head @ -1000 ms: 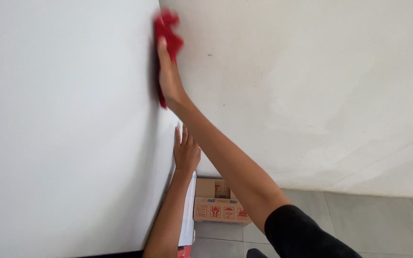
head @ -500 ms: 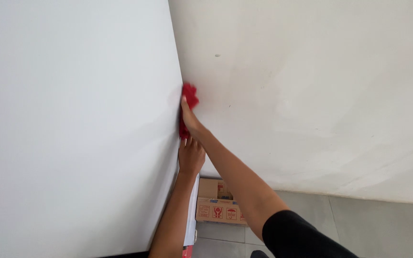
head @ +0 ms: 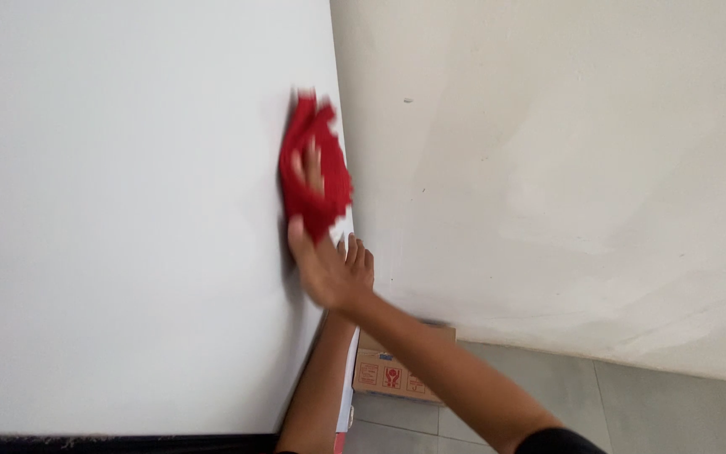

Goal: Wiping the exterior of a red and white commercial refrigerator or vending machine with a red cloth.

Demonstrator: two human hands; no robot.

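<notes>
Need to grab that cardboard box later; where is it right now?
In the head view, the cardboard box sits on the floor at the wall's foot, lower centre, behind the right forearm.

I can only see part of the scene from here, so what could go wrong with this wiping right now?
Two risks stand out. The red cloth looks bunched and loosely held under the right hand, close to the white panel's edge; it might slip out or slide off the edge. The left hand rests along that same edge, mostly hidden behind the right arm, so the wiping hand could knock it. The cardboard box sits on the floor just below, where a dropped cloth might land.
</notes>
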